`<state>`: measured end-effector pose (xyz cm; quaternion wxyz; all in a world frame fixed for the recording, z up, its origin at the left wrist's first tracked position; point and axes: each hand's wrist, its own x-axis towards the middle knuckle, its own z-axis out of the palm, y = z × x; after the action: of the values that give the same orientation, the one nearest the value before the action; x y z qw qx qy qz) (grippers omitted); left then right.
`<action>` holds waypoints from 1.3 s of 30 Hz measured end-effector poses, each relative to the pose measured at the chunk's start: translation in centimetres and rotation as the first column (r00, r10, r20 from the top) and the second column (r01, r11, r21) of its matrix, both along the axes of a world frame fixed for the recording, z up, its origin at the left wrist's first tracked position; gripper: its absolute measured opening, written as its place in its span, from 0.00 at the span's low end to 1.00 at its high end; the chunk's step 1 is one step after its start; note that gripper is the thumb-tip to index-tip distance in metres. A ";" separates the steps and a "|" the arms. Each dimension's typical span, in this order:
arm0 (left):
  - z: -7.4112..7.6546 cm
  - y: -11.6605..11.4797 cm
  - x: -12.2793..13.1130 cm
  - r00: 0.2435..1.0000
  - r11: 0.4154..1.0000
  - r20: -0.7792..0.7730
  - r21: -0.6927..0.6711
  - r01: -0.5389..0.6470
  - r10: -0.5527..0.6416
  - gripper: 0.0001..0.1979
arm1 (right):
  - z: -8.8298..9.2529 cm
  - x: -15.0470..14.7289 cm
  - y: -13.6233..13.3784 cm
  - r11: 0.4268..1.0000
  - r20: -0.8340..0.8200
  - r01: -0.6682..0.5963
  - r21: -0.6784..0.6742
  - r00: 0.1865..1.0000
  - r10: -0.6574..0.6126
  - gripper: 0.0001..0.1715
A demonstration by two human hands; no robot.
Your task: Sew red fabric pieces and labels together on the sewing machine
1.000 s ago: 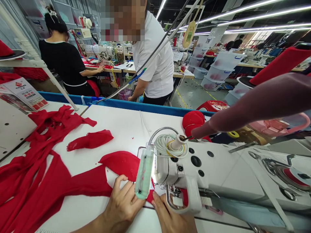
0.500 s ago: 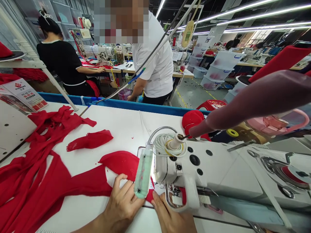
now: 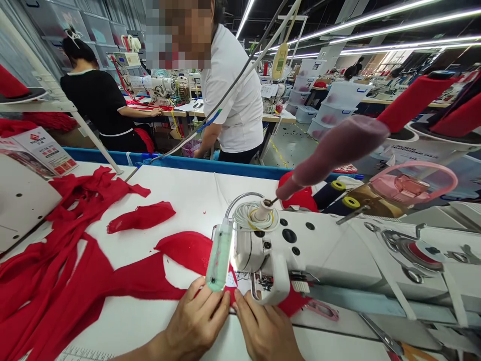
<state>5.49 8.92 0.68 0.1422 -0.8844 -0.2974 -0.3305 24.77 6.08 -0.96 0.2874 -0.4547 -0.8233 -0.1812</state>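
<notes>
My left hand (image 3: 195, 323) and my right hand (image 3: 265, 333) lie side by side at the near edge of the white table (image 3: 195, 195). Both press their fingers flat on a red fabric piece (image 3: 188, 250) and a small white label beneath the head of the white sewing machine (image 3: 319, 250). The fingertips almost touch each other right in front of the needle area. A green lamp bar (image 3: 219, 255) hangs just above my left fingers. The fabric runs left from the machine into a wider red spread.
Red fabric strips and scraps (image 3: 63, 255) cover the table's left side, with a loose piece (image 3: 141, 216) in the middle. Red caps (image 3: 300, 198) and thread cones (image 3: 338, 193) sit behind the machine. Scissors (image 3: 391, 346) lie at the right. One person in white (image 3: 233, 95) stands beyond the table; another in black (image 3: 97, 110) sits at a machine.
Both hands have drawn closer together under the machine head, and the fabric has shifted slightly. My view has moved a little to the right and down.
</notes>
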 end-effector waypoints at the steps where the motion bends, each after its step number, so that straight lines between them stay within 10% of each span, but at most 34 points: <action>1: -0.3 -0.2 0.1 1.000 1.000 -0.005 0.011 -0.021 0.022 0.17 | 0.1 -0.1 0.0 1.000 -0.003 -0.002 0.007 1.000 0.002 0.21; 39: -1.4 -1.0 0.6 0.992 0.989 0.003 -0.088 -0.121 0.122 0.16 | 0.4 -0.3 -0.1 0.999 -0.047 0.004 -0.047 0.999 -0.006 0.21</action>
<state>6.12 7.87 -0.72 0.1218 -0.8685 -0.3657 -0.3117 24.42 6.01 -0.59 0.2955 -0.4675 -0.8192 -0.1517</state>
